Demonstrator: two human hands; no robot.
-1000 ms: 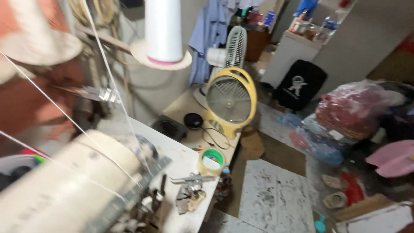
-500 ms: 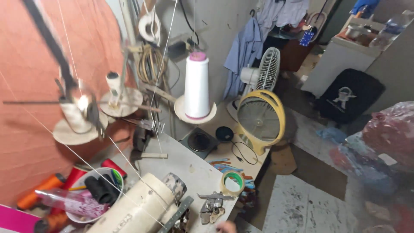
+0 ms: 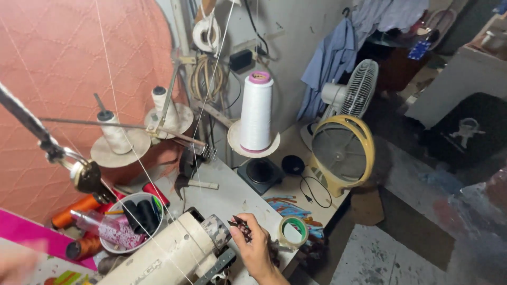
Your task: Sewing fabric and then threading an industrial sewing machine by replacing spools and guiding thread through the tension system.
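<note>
Head view has swung since a moment ago: the salmon quilted wall now fills the left, and the white sewing table sits lower. Cream sewing machine lies at the bottom edge. Yellow fan stands off the table's far end. The white thread cone has slid toward centre. Right hand, newly in frame, pinches small dark scissors beside the tape roll. Left hand is a blur; its grip can't be told.
</note>
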